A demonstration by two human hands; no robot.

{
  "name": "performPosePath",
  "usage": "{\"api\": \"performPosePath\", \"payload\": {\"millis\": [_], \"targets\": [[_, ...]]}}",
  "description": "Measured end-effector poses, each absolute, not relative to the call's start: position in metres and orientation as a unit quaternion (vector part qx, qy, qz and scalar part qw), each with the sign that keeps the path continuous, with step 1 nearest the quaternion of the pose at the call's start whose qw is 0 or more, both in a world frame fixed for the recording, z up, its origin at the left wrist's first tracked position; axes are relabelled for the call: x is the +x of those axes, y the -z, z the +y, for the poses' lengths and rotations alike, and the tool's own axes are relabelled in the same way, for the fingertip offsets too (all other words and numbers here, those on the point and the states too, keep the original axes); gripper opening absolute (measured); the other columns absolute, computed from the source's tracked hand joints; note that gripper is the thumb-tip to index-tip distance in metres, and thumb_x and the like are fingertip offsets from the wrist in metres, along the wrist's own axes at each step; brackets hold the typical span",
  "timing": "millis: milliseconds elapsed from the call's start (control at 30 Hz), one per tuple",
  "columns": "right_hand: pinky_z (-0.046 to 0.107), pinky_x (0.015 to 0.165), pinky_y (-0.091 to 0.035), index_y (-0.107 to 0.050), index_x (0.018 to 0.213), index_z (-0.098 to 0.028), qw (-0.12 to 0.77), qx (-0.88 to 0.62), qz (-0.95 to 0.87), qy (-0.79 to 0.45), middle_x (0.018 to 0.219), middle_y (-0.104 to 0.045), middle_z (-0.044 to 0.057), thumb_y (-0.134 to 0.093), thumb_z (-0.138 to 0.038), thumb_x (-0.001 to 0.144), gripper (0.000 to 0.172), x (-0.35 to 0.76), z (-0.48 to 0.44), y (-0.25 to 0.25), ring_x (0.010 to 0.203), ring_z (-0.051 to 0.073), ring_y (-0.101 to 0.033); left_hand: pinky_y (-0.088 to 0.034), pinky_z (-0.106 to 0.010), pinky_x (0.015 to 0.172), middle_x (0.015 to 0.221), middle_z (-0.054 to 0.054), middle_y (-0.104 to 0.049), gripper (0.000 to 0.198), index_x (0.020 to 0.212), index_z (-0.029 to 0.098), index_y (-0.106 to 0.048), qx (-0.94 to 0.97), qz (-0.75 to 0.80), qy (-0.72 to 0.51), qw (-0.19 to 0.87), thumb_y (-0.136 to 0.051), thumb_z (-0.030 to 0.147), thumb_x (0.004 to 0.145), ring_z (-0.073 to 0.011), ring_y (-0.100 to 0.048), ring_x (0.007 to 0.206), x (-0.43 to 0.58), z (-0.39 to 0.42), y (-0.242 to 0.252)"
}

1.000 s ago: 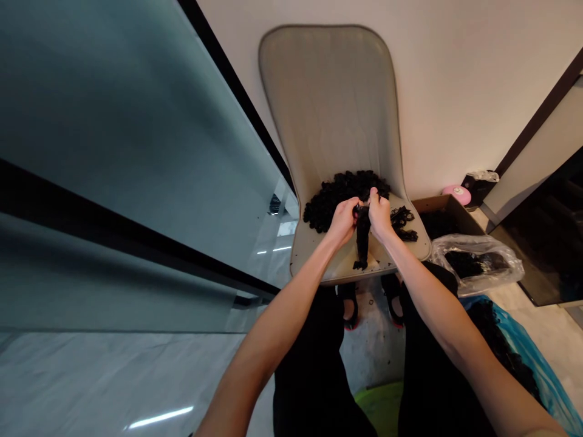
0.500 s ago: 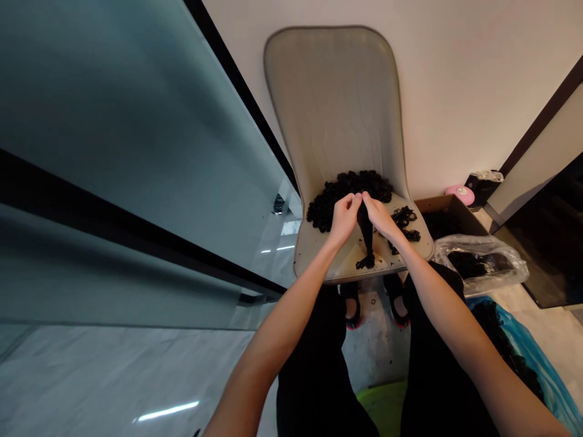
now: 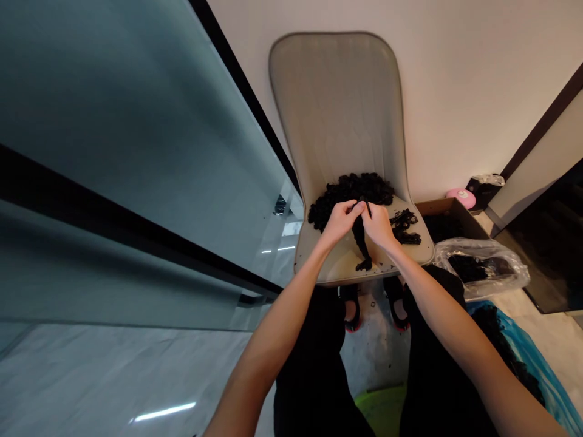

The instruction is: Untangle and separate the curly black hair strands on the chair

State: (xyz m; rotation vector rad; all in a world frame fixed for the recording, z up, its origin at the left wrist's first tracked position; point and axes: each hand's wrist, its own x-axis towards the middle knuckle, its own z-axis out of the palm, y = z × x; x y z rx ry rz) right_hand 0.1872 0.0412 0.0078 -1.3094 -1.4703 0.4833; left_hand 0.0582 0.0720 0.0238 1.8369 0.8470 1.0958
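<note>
Between both hands hangs a long black piece of thin, stretchy-looking material (image 3: 359, 240), its crumpled lower end near the front of the grey chair seat (image 3: 337, 270). My left hand (image 3: 341, 220) pinches its upper end from the left. From the right, my right hand (image 3: 377, 223) is closed on the same end, the fingertips of both hands almost touching. Just behind the hands lies a heap of small black rolled bundles (image 3: 350, 185). A few loose, stringy black pieces (image 3: 404, 227) rest on the seat to the right. The exact kind of the black piece cannot be made out.
Right of the chair stand a cardboard box (image 3: 464, 217) with black things, a clear plastic bag (image 3: 505, 285) and a blue bag (image 3: 528, 340), both with black contents. A pink round object (image 3: 462, 196) sits behind. A glass partition (image 3: 182, 152) rises on the left.
My hands have moved slightly down and curled more round the top of the black piece. A dark bunched end now shows above the fingertips. The piece still hangs down.
</note>
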Motion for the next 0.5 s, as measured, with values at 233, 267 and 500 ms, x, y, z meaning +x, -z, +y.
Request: {"api": "performPosePath", "payload": {"millis": [233, 267, 500], "targets": [[0.032, 0.076, -0.04, -0.051, 0.07, -0.023, 0.53, -0.612, -0.539, -0.233, 0.075, -0.063, 0.005, -0.038, -0.042, 0.1, 0.037, 0.191, 0.055, -0.005, 0.073, 0.021, -0.055, -0.02, -0.028, 0.057, 0.057, 0.004, -0.034, 0.047, 0.059, 0.018, -0.044, 0.784, 0.362, -0.399, 0.308, -0.056, 0.047, 0.093, -0.0109, -0.03, 0.058, 0.059, 0.069, -0.023], [0.032, 0.076, -0.04, -0.051, 0.069, -0.023, 0.536, -0.602, -0.536, -0.25, 0.074, -0.063, 0.004, -0.038, -0.046, 0.1, 0.04, 0.191, 0.056, -0.005, 0.073, 0.02, -0.055, -0.02, -0.028, 0.057, 0.057, 0.004, -0.033, 0.048, 0.058, 0.018, -0.042, 0.777, 0.367, -0.41, 0.305, -0.056, 0.048, 0.093, -0.0108, -0.03, 0.058, 0.059, 0.069, -0.023], [0.03, 0.075, -0.043, -0.056, 0.066, -0.021, 0.528, -0.565, -0.536, -0.339, 0.063, -0.058, 0.002, -0.035, -0.07, 0.096, 0.062, 0.193, 0.053, -0.005, 0.072, 0.019, -0.055, -0.023, -0.027, 0.053, 0.057, 0.004, -0.034, 0.055, 0.062, 0.02, -0.042, 0.714, 0.342, -0.446, 0.418, -0.05, 0.064, 0.094, -0.0106, -0.03, 0.055, 0.062, 0.074, -0.014]]}}
